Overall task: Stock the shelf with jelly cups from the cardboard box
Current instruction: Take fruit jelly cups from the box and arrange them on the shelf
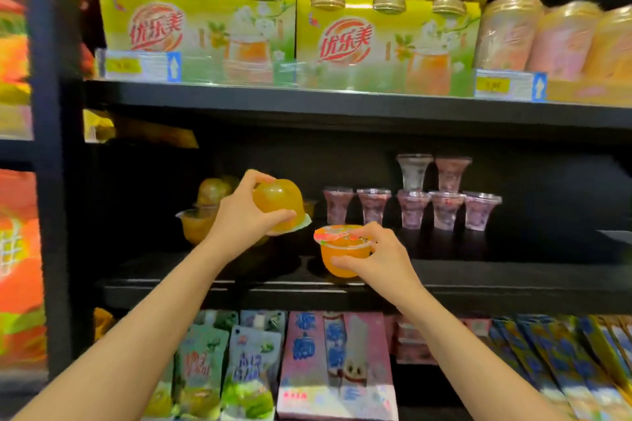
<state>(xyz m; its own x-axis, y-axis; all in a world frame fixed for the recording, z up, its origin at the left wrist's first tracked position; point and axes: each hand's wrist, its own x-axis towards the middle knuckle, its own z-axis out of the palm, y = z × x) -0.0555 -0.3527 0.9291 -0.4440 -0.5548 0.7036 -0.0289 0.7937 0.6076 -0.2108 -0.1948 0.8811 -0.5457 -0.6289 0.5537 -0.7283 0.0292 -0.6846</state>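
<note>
While the left hand [244, 215] grips an inverted jelly cup [278, 203] and the right hand [379, 256] holds an upright jelly cup [343, 251] over the shelf [513, 270], each should land level beside what seem stocked orange cups [198, 220].

Person's two arms in view, bare from hands back to the frame edge. No sleeves, gloves, rings or watch visible behind the fingers. Left hand [244, 215], right hand [383, 258]; nails short, unpainted.
</note>
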